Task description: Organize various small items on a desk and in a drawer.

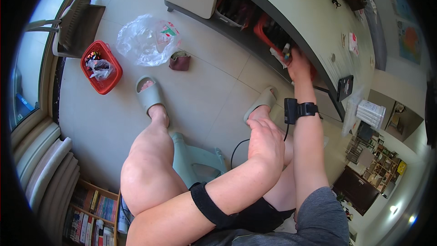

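Note:
My right hand (297,66) reaches into the low opening of the cabinet (235,41), at a red plastic basket (262,29) filled with dark items. Close by its fingertips is a small item (286,52) with white, yellow and blue parts; whether the fingers grip it I cannot tell. A crumpled white piece (278,57), perhaps paper or plastic, hangs at the basket's edge below the fingers. My left hand (266,140) lies flat over my right leg near the knee, with nothing in it.
A red basket (117,72) holding a plastic bag stands on the floor, near a clear plastic bag (146,41) and a small maroon pouch (180,62). At left are a dustpan (76,31) and a bookshelf (97,220). A phone-like black object (344,88) lies on the countertop edge.

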Demonstrator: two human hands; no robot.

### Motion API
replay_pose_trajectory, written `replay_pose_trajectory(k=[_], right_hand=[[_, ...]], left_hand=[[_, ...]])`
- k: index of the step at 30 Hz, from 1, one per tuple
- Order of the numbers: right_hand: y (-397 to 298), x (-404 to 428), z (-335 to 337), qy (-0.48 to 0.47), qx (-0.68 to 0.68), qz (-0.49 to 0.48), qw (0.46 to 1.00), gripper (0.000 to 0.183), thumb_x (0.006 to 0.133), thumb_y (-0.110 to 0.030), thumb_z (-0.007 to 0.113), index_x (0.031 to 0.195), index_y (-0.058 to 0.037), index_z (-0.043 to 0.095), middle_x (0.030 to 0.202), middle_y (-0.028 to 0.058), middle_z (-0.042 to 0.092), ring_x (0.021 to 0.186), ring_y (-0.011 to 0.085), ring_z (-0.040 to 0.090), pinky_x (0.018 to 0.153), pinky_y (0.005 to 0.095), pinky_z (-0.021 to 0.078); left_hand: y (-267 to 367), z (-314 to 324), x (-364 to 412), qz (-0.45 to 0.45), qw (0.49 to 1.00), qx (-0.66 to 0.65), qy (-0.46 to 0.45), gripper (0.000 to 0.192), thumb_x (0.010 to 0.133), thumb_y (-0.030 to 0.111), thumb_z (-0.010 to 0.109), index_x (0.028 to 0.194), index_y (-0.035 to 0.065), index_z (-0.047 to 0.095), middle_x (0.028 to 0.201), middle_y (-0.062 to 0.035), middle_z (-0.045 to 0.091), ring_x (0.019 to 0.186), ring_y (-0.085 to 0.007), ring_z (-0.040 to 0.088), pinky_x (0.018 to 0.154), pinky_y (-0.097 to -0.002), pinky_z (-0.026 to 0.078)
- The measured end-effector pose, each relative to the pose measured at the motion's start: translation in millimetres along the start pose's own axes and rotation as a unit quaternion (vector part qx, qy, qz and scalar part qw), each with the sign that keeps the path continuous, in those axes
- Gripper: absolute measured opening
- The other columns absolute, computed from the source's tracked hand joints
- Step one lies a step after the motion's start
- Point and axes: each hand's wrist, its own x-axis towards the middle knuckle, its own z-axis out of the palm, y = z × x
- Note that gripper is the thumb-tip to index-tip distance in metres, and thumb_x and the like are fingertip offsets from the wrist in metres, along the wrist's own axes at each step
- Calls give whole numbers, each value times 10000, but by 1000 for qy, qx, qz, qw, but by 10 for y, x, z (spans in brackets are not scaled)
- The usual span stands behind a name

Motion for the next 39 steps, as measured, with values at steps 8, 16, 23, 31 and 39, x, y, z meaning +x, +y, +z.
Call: replay_pose_trajectory(k=[8, 16, 23, 31, 39], right_hand=[[-181, 482, 764, -69, 12, 10, 998, 269, 962, -193, 431, 1181, -38, 443, 1102, 114, 522, 851, 249, 626, 624, 270, 550], [127, 804, 1157, -38, -61, 15, 997, 212, 902, -207, 507, 1036, -43, 507, 873, 100, 589, 678, 230, 640, 531, 275, 547], [129, 830, 1083, -44, -105, 43, 993, 174, 906, -153, 493, 1021, -27, 528, 915, 112, 602, 731, 215, 647, 522, 233, 530], [58, 749, 1020, -35, -98, 80, 991, 188, 889, -118, 505, 1067, -56, 517, 896, 104, 604, 679, 211, 645, 468, 222, 484], [-74, 658, 548, 9, 59, 33, 998, 228, 896, -158, 524, 1104, -65, 509, 945, 112, 582, 722, 224, 617, 547, 229, 500]], left_hand=[[-2, -49, 45, 19, 1000, -15, -10, 560, 812, 226, 572, 1299, -8, 425, 1316, -203, 439, 1140, -305, 493, 938, -436, 376], [-176, -154, -14, -15, 999, -40, -17, 534, 808, 224, 578, 1276, -5, 462, 1330, -201, 424, 1163, -312, 471, 954, -449, 363], [-175, -89, -88, -12, 999, -45, 8, 522, 799, 238, 579, 1260, 10, 492, 1293, -195, 453, 1166, -331, 453, 958, -476, 352], [-188, -105, -125, -20, 999, -48, 16, 512, 779, 256, 594, 1235, 33, 526, 1252, -182, 488, 1162, -340, 440, 941, -499, 349], [-90, -140, -32, -20, 998, -51, 34, 513, 786, 263, 585, 1240, 34, 522, 1245, -176, 493, 1150, -339, 448, 920, -510, 352]])
